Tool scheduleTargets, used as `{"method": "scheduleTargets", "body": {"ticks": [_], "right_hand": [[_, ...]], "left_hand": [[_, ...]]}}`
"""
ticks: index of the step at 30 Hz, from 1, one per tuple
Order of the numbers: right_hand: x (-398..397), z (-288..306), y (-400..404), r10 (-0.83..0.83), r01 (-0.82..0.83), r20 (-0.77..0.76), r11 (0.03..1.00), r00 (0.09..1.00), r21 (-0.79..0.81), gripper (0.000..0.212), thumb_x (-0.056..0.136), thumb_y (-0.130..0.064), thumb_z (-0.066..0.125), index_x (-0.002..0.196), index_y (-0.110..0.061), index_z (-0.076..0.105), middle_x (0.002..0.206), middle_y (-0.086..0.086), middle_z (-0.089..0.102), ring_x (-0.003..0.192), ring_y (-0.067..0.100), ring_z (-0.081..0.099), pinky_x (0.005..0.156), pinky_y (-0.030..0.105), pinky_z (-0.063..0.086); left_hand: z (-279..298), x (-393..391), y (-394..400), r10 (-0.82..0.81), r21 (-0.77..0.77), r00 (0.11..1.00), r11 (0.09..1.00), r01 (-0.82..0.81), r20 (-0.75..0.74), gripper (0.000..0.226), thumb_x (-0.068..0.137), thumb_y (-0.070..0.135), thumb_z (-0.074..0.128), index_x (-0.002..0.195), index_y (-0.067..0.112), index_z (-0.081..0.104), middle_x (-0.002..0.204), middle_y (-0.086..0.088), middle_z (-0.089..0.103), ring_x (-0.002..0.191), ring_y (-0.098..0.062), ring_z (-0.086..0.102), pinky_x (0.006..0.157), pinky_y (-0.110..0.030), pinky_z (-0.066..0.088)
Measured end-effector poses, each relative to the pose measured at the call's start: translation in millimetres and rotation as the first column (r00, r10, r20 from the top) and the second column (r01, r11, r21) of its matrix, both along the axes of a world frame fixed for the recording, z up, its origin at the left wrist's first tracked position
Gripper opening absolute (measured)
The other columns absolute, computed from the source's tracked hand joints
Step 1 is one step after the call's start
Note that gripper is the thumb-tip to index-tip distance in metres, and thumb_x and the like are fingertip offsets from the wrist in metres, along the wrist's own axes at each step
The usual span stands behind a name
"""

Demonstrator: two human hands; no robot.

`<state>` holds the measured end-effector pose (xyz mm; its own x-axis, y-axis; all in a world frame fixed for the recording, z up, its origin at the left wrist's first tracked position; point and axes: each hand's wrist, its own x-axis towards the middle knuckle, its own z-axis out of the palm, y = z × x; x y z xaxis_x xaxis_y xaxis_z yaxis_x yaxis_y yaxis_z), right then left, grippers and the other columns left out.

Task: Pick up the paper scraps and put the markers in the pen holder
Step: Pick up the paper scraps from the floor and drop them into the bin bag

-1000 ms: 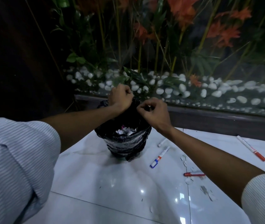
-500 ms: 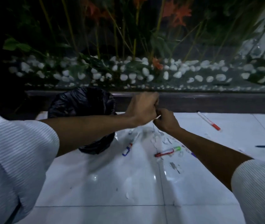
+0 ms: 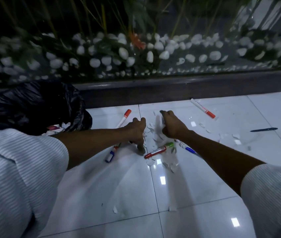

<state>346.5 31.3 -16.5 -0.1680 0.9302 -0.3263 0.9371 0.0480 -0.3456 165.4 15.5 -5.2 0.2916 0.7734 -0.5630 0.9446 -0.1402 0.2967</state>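
Note:
White paper scraps (image 3: 151,128) lie scattered on the glossy tiles between my two hands. My left hand (image 3: 137,133) rests fingertips-down on the floor at the left of the scraps, holding nothing. To their right, my right hand (image 3: 172,125) lies low with fingers stretched forward, blurred. Around them lie an orange-capped marker (image 3: 125,116), a blue-ended marker (image 3: 111,153), a red marker with a green end (image 3: 158,150) and a blue pen (image 3: 190,149). A white marker with an orange cap (image 3: 203,108) lies farther back. No pen holder is in view.
A bin lined with a black bag (image 3: 33,107) stands at the left, with scraps inside (image 3: 57,127). A dark pen (image 3: 263,129) lies at the right. More scraps (image 3: 235,136) are strewn there. A dark ledge (image 3: 170,88) below a pebble planter bounds the floor behind.
Both hands left the bin's bag and came down to the floor to the right of it, onto the scraps. The view swung right and down.

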Motion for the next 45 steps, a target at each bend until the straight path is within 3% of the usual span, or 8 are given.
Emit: {"method": "scheduleTargets", "body": {"ticks": [4, 9, 16, 20, 26, 31, 40, 45], "right_hand": [[-11.7, -3.6, 21.8, 0.061, -0.063, 0.097, 0.998, 0.993, 0.019, 0.095, 0.083, -0.009, 0.078, 0.158, -0.011, 0.02, 0.154, 0.018, 0.035, 0.136, 0.038, 0.045, 0.107, 0.046, 0.05], [-16.0, -8.8, 24.2, 0.095, -0.1, 0.128, 0.994, 0.987, 0.037, 0.08, 0.084, -0.013, 0.077, 0.153, -0.013, 0.037, 0.154, 0.013, 0.034, 0.139, 0.033, 0.041, 0.109, 0.044, 0.049], [-5.5, -5.3, -5.3, 0.353, -0.354, 0.2, 0.935, 0.914, -0.033, 0.078, 0.085, -0.021, 0.077, 0.153, -0.018, 0.037, 0.152, 0.009, 0.036, 0.136, 0.029, 0.038, 0.101, 0.04, 0.052], [-1.0, 6.4, -17.9, 0.293, -0.29, 0.153, 0.956, 0.944, -0.042, 0.071, 0.085, -0.022, 0.077, 0.148, -0.014, 0.044, 0.145, 0.013, 0.044, 0.131, 0.03, 0.046, 0.104, 0.043, 0.051], [-1.1, 11.7, -24.2, 0.122, -0.105, 0.134, 0.986, 0.983, -0.129, 0.067, 0.088, -0.043, 0.074, 0.141, -0.011, 0.048, 0.136, 0.015, 0.048, 0.119, 0.03, 0.056, 0.102, 0.037, 0.051], [-11.5, 13.3, -29.6, 0.132, -0.117, 0.079, 0.979, 0.988, -0.169, 0.082, 0.075, -0.046, 0.086, 0.139, -0.01, 0.05, 0.134, 0.015, 0.048, 0.121, 0.03, 0.053, 0.104, 0.036, 0.047], [-21.5, 6.8, -30.7, 0.202, -0.194, 0.044, 0.971, 0.978, -0.142, 0.107, 0.056, -0.049, 0.096, 0.147, -0.02, 0.046, 0.133, 0.012, 0.043, 0.118, 0.031, 0.055, 0.102, 0.036, 0.048], [-19.9, -4.8, -39.8, 0.186, -0.186, -0.036, 0.982, 0.982, 0.009, 0.075, 0.065, -0.038, 0.094, 0.132, -0.022, 0.064, 0.117, 0.007, 0.055, 0.104, 0.026, 0.058, 0.083, 0.029, 0.045]], "left_hand": [[-18.2, -0.8, 7.5, 0.031, 0.039, 0.997, 0.999, -0.034, 0.075, 0.108, 0.061, 0.025, 0.098, 0.143, 0.01, 0.029, 0.131, -0.017, 0.043, 0.102, -0.026, 0.058, 0.057, -0.023, 0.048], [-26.5, -1.8, 11.6, 0.095, 0.061, 0.981, 0.992, -0.106, 0.167, 0.087, 0.061, 0.034, 0.098, 0.125, 0.013, 0.044, 0.119, -0.01, 0.054, 0.097, -0.019, 0.051, 0.075, -0.032, 0.053], [-26.5, -2.9, 7.3, 0.15, 0.128, 0.967, 0.975, -0.179, 0.208, 0.07, 0.064, 0.033, 0.096, 0.115, 0.011, 0.054, 0.114, -0.009, 0.059, 0.093, -0.019, 0.055, 0.069, -0.028, 0.049], [-24.3, 2.0, -0.4, 0.155, 0.135, 0.966, 0.973, -0.185, 0.208, 0.069, 0.06, 0.036, 0.097, 0.11, 0.015, 0.053, 0.113, -0.008, 0.058, 0.095, -0.022, 0.058, 0.078, -0.035, 0.058], [-22.5, 5.5, -2.1, 0.193, 0.141, 0.95, 0.962, -0.232, 0.247, 0.061, 0.069, 0.03, 0.094, 0.119, 0.013, 0.062, 0.128, -0.008, 0.059, 0.096, -0.02, 0.056, 0.081, -0.028, 0.054], [-26.9, 3.8, -4.6, 0.286, 0.131, 0.907, 0.932, -0.339, 0.31, 0.038, 0.078, 0.016, 0.087, 0.112, 0.005, 0.073, 0.125, -0.014, 0.065, 0.106, -0.027, 0.066, 0.086, -0.031, 0.059], [-29.1, 7.8, -10.5, 0.409, 0.092, 0.812, 0.87, -0.485, 0.416, 0.032, 0.076, 0.01, 0.088, 0.105, 0.001, 0.078, 0.109, -0.013, 0.073, 0.096, -0.024, 0.069, 0.076, -0.026, 0.055], [-27.7, 8.3, -9.4, 0.552, 0.027, 0.699, 0.776, -0.63, 0.454, 0.025, 0.08, 0.005, 0.08, 0.103, 0.005, 0.068, 0.104, -0.012, 0.069, 0.095, -0.025, 0.07, 0.083, -0.038, 0.063]]}}
